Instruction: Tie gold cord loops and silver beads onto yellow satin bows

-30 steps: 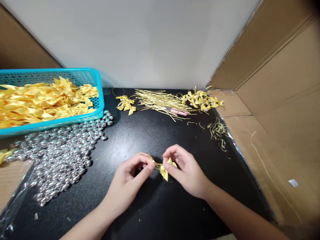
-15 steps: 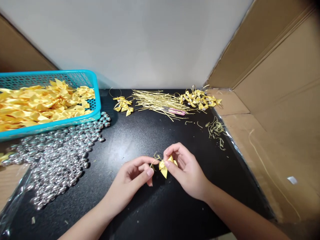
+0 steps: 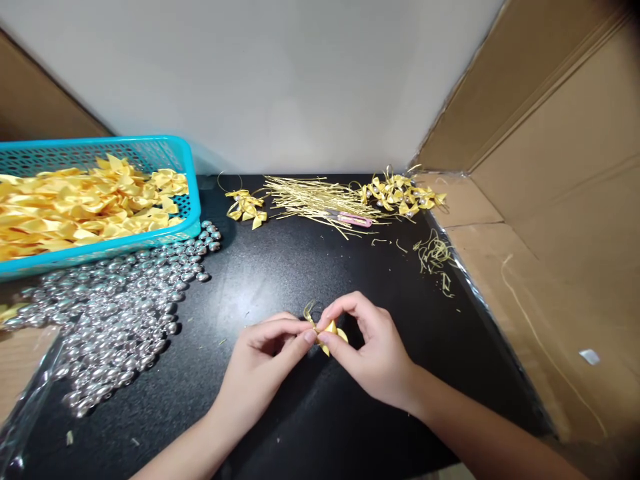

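Observation:
Over the middle of the black table, my right hand (image 3: 373, 350) pinches a yellow ribbon bow (image 3: 333, 333) between thumb and index finger. My left hand (image 3: 275, 353) meets it from the left, thumb and index finger closed on a thin gold cord (image 3: 310, 312) at the bow's edge. A loop of that cord stands up just above the fingertips. The spot where cord and bow join is partly hidden by the fingers.
A turquoise basket (image 3: 193, 177) of yellow bows stands at left, silver beads (image 3: 125, 320) spread before it. Along the back lie finished-looking bows (image 3: 246, 207), gold cords (image 3: 300, 197), a pink-handled cutter (image 3: 354, 219) and beaded bows (image 3: 400, 193). Cord scraps (image 3: 434, 252) lie at right.
My left thumb and index finger have closed on the cord and come against the right fingertips. The bow has turned and shifted slightly left in my right hand.

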`<action>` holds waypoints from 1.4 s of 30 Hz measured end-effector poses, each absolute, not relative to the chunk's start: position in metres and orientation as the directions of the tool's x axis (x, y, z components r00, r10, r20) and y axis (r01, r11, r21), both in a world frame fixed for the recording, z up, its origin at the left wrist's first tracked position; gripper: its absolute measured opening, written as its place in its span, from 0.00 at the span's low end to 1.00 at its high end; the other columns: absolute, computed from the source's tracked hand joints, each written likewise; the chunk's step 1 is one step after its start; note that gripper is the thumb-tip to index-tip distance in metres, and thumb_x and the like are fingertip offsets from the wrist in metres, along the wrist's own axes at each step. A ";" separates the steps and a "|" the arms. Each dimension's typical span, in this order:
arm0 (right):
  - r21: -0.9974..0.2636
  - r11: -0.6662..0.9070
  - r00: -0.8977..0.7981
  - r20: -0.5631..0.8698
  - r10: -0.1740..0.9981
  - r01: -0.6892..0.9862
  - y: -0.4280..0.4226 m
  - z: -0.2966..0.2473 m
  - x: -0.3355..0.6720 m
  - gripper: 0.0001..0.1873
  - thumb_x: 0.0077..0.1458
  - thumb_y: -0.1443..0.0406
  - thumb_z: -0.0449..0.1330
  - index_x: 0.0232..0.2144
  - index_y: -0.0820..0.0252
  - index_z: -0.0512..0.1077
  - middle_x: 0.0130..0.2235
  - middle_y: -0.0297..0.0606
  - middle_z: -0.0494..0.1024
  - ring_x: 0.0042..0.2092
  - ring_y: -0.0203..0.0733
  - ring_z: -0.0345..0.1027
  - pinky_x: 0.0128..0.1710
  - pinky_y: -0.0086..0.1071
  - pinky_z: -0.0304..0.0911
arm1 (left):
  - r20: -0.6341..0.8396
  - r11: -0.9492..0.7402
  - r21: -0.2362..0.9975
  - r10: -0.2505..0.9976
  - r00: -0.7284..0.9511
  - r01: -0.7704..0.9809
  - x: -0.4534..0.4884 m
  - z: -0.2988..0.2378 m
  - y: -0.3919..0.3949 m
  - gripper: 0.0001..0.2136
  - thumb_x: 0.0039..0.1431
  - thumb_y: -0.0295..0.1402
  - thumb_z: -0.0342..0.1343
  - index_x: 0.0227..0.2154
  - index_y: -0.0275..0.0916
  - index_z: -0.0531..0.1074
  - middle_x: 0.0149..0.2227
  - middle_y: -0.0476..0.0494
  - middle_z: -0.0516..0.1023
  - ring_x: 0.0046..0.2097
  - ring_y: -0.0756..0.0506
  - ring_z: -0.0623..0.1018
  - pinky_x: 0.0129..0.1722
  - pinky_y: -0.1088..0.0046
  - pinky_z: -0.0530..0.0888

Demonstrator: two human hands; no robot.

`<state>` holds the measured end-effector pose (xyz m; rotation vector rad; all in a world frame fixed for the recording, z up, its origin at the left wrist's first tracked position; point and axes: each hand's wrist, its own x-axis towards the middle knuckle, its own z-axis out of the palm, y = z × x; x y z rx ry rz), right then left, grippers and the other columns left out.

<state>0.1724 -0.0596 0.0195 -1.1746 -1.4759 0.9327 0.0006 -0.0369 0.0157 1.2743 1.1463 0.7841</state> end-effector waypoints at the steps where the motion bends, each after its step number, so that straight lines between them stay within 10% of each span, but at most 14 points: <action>1: -0.933 0.261 -0.039 0.259 0.965 0.250 -0.060 0.019 0.172 0.09 0.52 0.74 0.62 0.33 0.57 0.68 0.32 0.32 0.77 0.35 0.34 0.73 0.38 0.28 0.67 | -0.201 0.163 0.975 0.937 0.285 0.153 0.000 0.016 -0.037 0.05 0.53 0.33 0.63 0.26 0.42 0.83 0.25 0.46 0.78 0.27 0.49 0.73 0.25 0.77 0.66; 14: -0.857 0.332 -0.016 0.355 0.935 0.394 -0.064 0.017 0.165 0.08 0.50 0.75 0.61 0.32 0.59 0.69 0.30 0.33 0.78 0.33 0.36 0.74 0.38 0.30 0.67 | 0.228 -0.320 0.859 0.938 0.260 0.400 0.002 0.021 -0.040 0.07 0.53 0.25 0.59 0.22 0.38 0.76 0.21 0.51 0.74 0.21 0.53 0.67 0.22 0.79 0.64; 23: -0.818 0.359 -0.037 0.385 0.922 0.450 -0.055 0.012 0.174 0.07 0.52 0.75 0.59 0.31 0.58 0.69 0.29 0.33 0.77 0.32 0.36 0.73 0.37 0.30 0.66 | -0.148 0.084 0.973 0.941 0.306 0.213 -0.004 0.020 -0.030 0.10 0.58 0.36 0.55 0.25 0.38 0.73 0.19 0.53 0.69 0.21 0.52 0.67 0.22 0.79 0.65; 30: -0.835 0.240 -0.099 0.220 0.970 0.495 -0.045 0.012 0.180 0.03 0.53 0.71 0.61 0.32 0.58 0.72 0.31 0.34 0.78 0.35 0.39 0.73 0.38 0.32 0.66 | -0.201 0.057 0.936 0.897 0.393 0.348 -0.012 0.014 -0.024 0.14 0.63 0.43 0.50 0.29 0.38 0.72 0.25 0.51 0.69 0.26 0.50 0.68 0.26 0.78 0.65; 42: -0.260 0.061 -0.008 0.202 0.979 0.964 0.087 0.011 0.237 0.09 0.59 0.62 0.60 0.39 0.62 0.76 0.45 0.49 0.77 0.49 0.58 0.66 0.47 0.51 0.59 | -0.013 -0.153 0.874 0.941 0.337 0.461 -0.019 0.019 -0.012 0.11 0.59 0.39 0.56 0.28 0.40 0.80 0.15 0.53 0.68 0.18 0.50 0.66 0.17 0.78 0.60</action>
